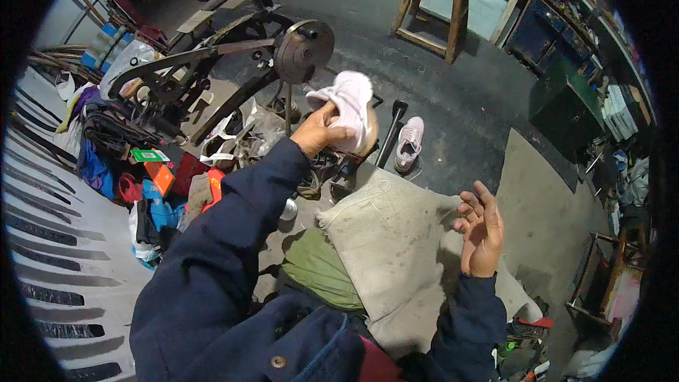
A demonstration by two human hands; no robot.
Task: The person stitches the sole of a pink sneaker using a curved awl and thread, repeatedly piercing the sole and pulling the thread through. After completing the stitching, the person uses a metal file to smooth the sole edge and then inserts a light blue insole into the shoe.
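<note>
A pale pink-and-white shoe [348, 102] is held up in front of me, tilted, with part of its sole toward the right. My left hand [322, 131] grips it, thumb over the near side; the fingers beneath are partly hidden. Out to the right, my right hand [482, 230] is raised with its fingers apart and slightly curled, holding nothing. Below it a stained beige cloth [382, 233] is spread over my lap. A second pale pink shoe [409, 143] stands on the dark floor beyond the cloth, beside a black metal bar [391, 132].
A hand-cranked machine with a round metal wheel [304, 51] stands ahead to the left. Bags, cloths and tools [159, 184] pile up at the left. Farther off is a wooden stool [431, 3] with a blue seat. A dark green cabinet [566, 106] stands at the right.
</note>
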